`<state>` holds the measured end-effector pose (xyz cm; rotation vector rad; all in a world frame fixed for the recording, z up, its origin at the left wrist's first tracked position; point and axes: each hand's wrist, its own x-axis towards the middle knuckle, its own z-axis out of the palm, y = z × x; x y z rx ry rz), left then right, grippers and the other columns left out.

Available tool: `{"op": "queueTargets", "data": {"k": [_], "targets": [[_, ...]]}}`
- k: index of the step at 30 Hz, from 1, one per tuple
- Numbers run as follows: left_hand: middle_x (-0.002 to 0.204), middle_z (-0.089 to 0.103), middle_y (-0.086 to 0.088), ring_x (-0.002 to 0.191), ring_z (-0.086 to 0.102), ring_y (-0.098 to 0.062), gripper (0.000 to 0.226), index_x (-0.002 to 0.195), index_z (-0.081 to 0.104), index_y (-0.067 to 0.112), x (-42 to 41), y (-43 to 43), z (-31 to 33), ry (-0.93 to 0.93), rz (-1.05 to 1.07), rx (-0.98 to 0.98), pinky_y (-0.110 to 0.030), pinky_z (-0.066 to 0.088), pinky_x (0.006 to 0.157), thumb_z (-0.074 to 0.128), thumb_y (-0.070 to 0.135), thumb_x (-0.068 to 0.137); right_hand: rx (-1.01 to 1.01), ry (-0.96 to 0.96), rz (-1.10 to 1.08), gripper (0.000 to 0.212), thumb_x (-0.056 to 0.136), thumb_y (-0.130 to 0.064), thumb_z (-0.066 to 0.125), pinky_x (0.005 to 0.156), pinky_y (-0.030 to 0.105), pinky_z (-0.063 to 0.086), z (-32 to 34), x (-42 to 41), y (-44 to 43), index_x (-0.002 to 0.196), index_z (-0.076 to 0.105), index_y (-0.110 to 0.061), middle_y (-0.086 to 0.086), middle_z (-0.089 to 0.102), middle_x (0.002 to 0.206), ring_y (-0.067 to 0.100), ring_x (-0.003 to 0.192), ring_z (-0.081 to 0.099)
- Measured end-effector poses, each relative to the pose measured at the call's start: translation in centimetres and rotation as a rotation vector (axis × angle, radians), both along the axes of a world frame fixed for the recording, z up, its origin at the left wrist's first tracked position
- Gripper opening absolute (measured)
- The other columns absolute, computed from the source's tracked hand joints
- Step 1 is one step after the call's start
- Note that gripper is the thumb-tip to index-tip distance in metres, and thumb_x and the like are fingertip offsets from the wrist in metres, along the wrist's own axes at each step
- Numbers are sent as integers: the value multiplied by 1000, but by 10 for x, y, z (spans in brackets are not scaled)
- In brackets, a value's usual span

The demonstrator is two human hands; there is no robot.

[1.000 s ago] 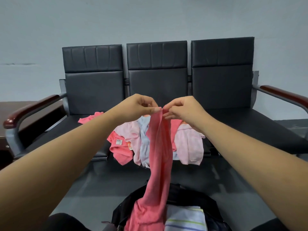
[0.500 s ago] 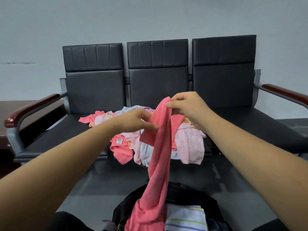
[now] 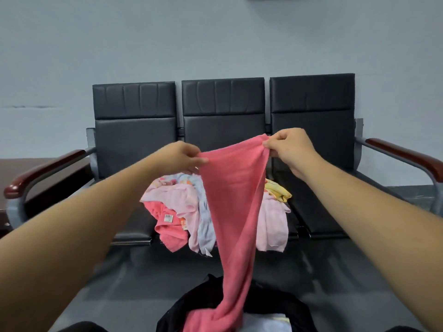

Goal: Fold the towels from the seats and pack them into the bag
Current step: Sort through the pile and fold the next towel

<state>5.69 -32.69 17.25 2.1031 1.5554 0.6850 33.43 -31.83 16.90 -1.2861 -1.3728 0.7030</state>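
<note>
A coral-pink towel (image 3: 233, 200) hangs spread between my hands in front of the seats. My left hand (image 3: 181, 158) pinches its upper left corner and my right hand (image 3: 291, 147) pinches its upper right corner. The towel's lower end trails down into the open black bag (image 3: 206, 300) at the bottom of the view, where a folded white towel (image 3: 266, 323) lies. A heap of loose towels (image 3: 177, 200), pink, pale blue, coral and yellow, lies on the middle black seat (image 3: 134, 226) and droops over its front edge.
The three-seat black bench (image 3: 223, 116) stands against a grey wall, with wooden armrests at its left end (image 3: 45, 168) and right end (image 3: 405, 154). A dark wooden surface (image 3: 14, 168) is at far left. Dark floor lies between bench and bag.
My hands, pinched close together a second ago, have moved apart along the towel's top edge, so the coral towel is stretched wide. The view has tilted slightly downward.
</note>
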Motion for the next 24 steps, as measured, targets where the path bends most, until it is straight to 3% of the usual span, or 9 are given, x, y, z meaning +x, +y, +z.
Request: {"op": "queueTargets", "data": {"k": [3, 5, 7, 9, 11, 13, 17, 21, 24], "targets": [[105, 75, -21, 93, 73, -25, 31, 105, 69, -4, 11, -10, 54, -371, -48, 89, -41, 58, 97, 69, 25, 95, 53, 667, 280, 6, 91, 8, 64, 77, 30, 60, 50, 4, -5, 94, 69, 5, 13, 71, 82, 22, 79, 72], [100, 74, -17, 86, 71, -19, 27, 103, 71, 2, 12, -19, 82, -571, -167, 63, -34, 59, 93, 70, 27, 90, 68, 929, 464, 10, 92, 5, 61, 77, 29, 59, 77, 10, -10, 100, 67, 4, 12, 70, 82, 20, 77, 70], [89, 71, -10, 76, 69, -14, 22, 94, 73, 9, 8, -24, 97, -622, -204, 32, -31, 59, 88, 73, 28, 84, 15, 828, 488, 8, 93, 2, 61, 72, 29, 60, 85, 14, -14, 97, 67, 2, 11, 67, 81, 20, 72, 69], [88, 76, -11, 79, 74, -17, 20, 93, 75, 7, 4, -28, 97, -374, -76, 77, -30, 59, 86, 77, 25, 85, -36, 439, 304, 8, 91, 3, 64, 65, 29, 60, 74, 12, -18, 97, 69, 6, 15, 68, 84, 20, 68, 69], [89, 78, -12, 80, 76, -14, 19, 96, 76, 3, 2, -31, 86, -179, 3, 81, -21, 60, 77, 78, 21, 88, -17, 209, 185, 3, 89, 6, 68, 69, 29, 61, 57, 11, -19, 91, 70, 7, 19, 71, 88, 23, 76, 72], [89, 79, -11, 80, 77, -13, 19, 96, 76, 2, 4, -35, 75, -175, 27, 53, -19, 60, 74, 77, 20, 89, -5, 216, 203, 7, 89, 6, 70, 74, 29, 62, 47, 12, -23, 82, 70, 4, 18, 73, 90, 23, 82, 73], [91, 79, -5, 88, 77, -15, 20, 97, 78, 7, 3, -38, 62, -177, 51, 75, -25, 60, 86, 76, 26, 90, 3, 240, 219, 10, 85, 10, 72, 78, 29, 62, 36, 14, -26, 78, 69, 3, 18, 72, 90, 25, 88, 74], [86, 79, -6, 81, 76, -12, 17, 92, 79, 6, 7, -42, 62, -249, 95, 195, -18, 60, 77, 79, 22, 88, -19, 267, 192, 18, 82, 15, 71, 74, 27, 61, 32, 11, -24, 73, 66, 0, 16, 71, 87, 26, 89, 73], [82, 78, -4, 71, 74, -5, 14, 92, 78, 7, 10, -43, 61, -247, 122, 279, -13, 58, 70, 82, 18, 85, -19, 292, 188, 24, 81, 20, 69, 74, 31, 62, 29, 8, -21, 78, 62, -3, 20, 71, 98, 28, 94, 74]]}}
